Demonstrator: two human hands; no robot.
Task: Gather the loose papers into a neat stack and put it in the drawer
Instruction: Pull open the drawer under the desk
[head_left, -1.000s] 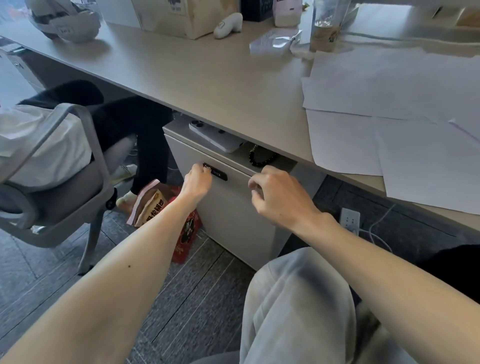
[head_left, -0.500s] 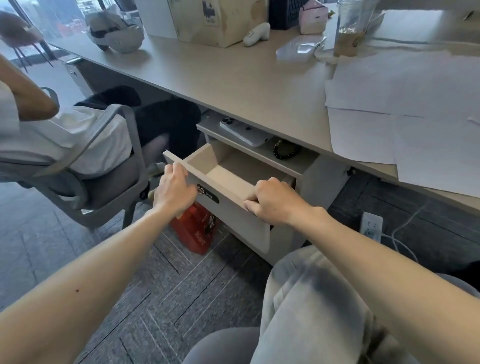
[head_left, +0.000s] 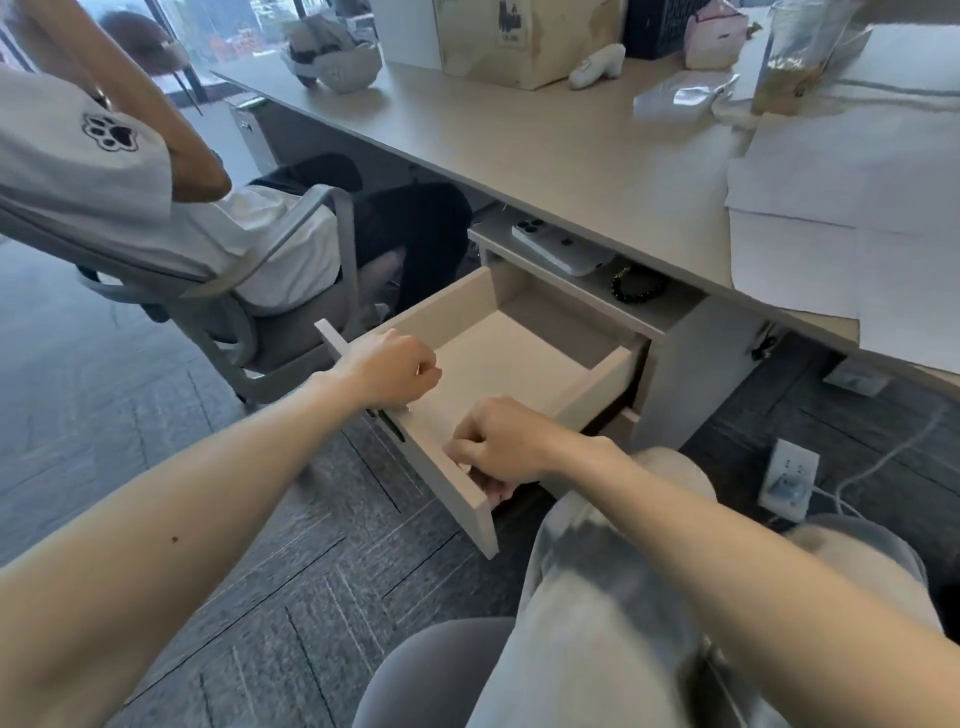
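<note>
head view: my left hand (head_left: 389, 369) and right hand (head_left: 498, 441) both grip the drawer (head_left: 514, 353) front; it stands open. papers (head_left: 831, 208) lie loose on the desk (head_left: 519, 130), gathering and stowing left.

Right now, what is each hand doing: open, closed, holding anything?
Left hand: closed, fingers curled over the front edge of the drawer.
Right hand: closed, gripping the same drawer front, thumb on top.
</note>
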